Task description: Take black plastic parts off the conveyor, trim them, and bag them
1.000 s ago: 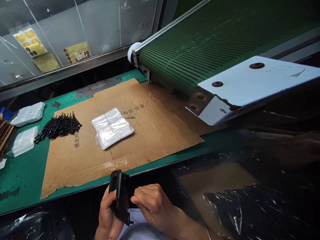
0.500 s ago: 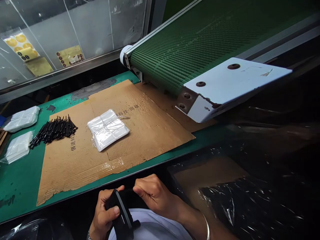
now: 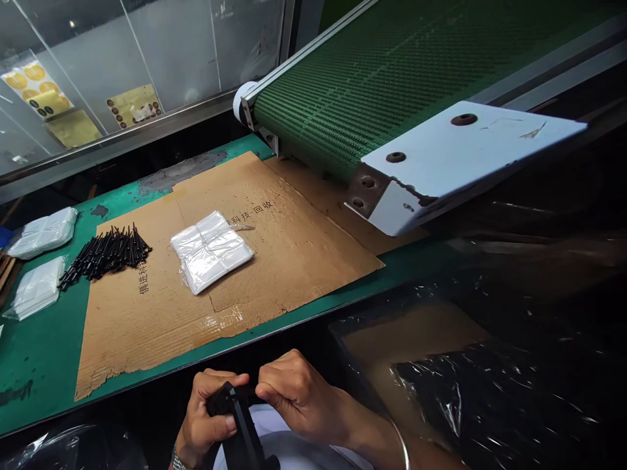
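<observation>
Low in the view, in front of the body, my left hand (image 3: 208, 414) is wrapped round a black plastic part (image 3: 243, 427) with long straight edges, its thumb pressed on the near face. My right hand (image 3: 301, 398) is just to the right, fingers curled and thumb pressed against them close to the part's upper end. Whatever lies between those fingers is too dark to make out. On the table beyond, a tied stack of clear plastic bags (image 3: 211, 251) lies on a cardboard sheet (image 3: 294, 261). Left of it is a pile of thin black rods (image 3: 110, 254).
A green conveyor belt (image 3: 333, 117) slopes down to the table, its white end bracket (image 3: 455, 156) jutting out at right. More bag stacks (image 3: 39, 287) lie on the green table (image 3: 29, 352) at left. Dark plastic sheeting (image 3: 470, 398) fills the lower right, below the table edge.
My right hand has shifted slightly left, nearer the left hand. The black part has turned a little in my left hand. The things on the table stay put.
</observation>
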Tool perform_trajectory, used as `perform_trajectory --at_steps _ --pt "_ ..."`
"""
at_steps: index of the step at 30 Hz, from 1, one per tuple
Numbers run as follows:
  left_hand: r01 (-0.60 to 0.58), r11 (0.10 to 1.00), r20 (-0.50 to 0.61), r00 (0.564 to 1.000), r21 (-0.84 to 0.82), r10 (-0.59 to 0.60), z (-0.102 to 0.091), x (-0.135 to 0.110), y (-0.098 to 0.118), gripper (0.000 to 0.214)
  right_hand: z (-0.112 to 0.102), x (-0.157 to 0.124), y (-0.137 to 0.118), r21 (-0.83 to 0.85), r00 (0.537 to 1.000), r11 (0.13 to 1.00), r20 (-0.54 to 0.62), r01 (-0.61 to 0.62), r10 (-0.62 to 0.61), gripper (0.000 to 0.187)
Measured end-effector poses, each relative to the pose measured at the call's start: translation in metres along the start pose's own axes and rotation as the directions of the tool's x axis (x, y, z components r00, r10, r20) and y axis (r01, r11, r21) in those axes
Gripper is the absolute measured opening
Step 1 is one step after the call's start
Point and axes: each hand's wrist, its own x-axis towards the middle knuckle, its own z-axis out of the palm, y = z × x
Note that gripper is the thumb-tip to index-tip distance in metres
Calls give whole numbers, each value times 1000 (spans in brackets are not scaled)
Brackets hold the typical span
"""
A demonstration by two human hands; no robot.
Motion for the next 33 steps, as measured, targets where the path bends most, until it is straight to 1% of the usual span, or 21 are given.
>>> perform_trajectory --at_steps 4,6,10,12,13,15,17,19,21,22,23,24,25,26,27,28,29,30,31,32,33 --pt "14 998 -92 996 -54 -18 4 1 1 37 -5 -4 -11 -7 999 1000 48 6 -5 53" --pt "34 996 -101 994 -86 -43 5 1 -1 39 -6 -9 -16 -19 998 1000 70 5 -3 54" --pt "42 991 -117 992 -129 -57 1 1 -7 42 -5 -18 -18 4 988 997 136 79 -79 57" --pt "37 993 -109 993 -115 -49 -1 2 -8 42 -5 -20 -15 50 990 996 121 69 -75 57" --pt "29 995 -97 995 -93 -38 -1 3 -6 41 -4 -20 -14 84 996 996 80 42 -49 56" --pt "15 999 -65 998 -35 -17 0 6 1 35 -4 -17 -10 175 997 982 -23 -71 76 55" --pt "-5 998 16 1000 58 4 5 10 13 30 -3 -14 -8 294 967 928 -44 -228 252 55" --pt "-60 984 138 990 171 36 10 15 26 28 -2 -12 -7 395 921 837 81 -380 380 57" --pt "-146 951 214 973 272 88 14 19 34 34 -1 -12 -7 449 873 749 238 -488 426 59" --pt "-174 939 189 975 297 121 16 20 36 40 -1 -13 -7 466 853 714 282 -522 439 57" --pt "-181 936 115 982 303 153 19 21 36 48 -1 -13 -7 476 844 697 285 -536 454 54" --pt "-168 946 1 985 277 174 21 21 35 56 0 -13 -7 475 850 707 246 -524 465 49" --pt "-135 969 -124 979 205 163 24 21 34 62 1 -13 -7 455 871 748 164 -483 463 45" --pt "-92 993 -229 967 79 108 28 21 32 62 2 -13 -7 410 900 813 47 -413 433 40" --pt "-38 995 -279 960 -92 10 32 19 29 58 5 -12 -7 332 928 886 -74 -323 366 36" --pt "35 959 -261 959 -283 -112 36 18 27 51 8 -11 -8 231 946 946 -177 -229 272 32" --pt "126 882 -187 954 -454 -232 41 17 26 46 11 -11 -8 130 954 981 -246 -144 172 30" --pt "220 782 -93 938 -584 -333 45 16 25 42 15 -10 -9 41 958 996 -273 -79 87 28" --pt "297 684 -12 913 -667 -408 49 15 25 37 19 -10 -10 -30 963 999 -268 -33 24 29" --pt "338 609 33 890 -717 -456 52 14 25 32 21 -10 -11 -81 969 997 -246 -5 -15 33" --pt "348 565 41 874 -748 -484 54 13 25 25 22 -10 -12 -115 974 993 -224 8 -33 40"
